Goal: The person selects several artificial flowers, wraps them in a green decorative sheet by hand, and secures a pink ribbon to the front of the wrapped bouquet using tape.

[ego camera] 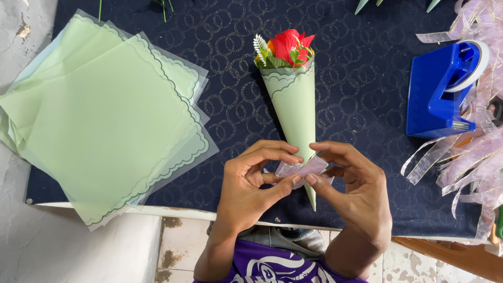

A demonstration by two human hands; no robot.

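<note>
Left hand (251, 181) and right hand (348, 181) pinch sheer ribbon (304, 169) (translucent pink) across paper cone (294, 105).

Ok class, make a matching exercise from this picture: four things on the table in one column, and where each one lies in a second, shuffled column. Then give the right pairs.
Things
1. paper cone with red flower
2. stack of green sheets
3. blue tape dispenser
4. pale pink ribbon bow

Places
A. at the right side of the dark cloth
B. pinched between the left hand and the right hand
C. in the middle, tip pointing toward the person
D. at the left, hanging over the table edge

Pairs: 1-C, 2-D, 3-A, 4-B
</note>
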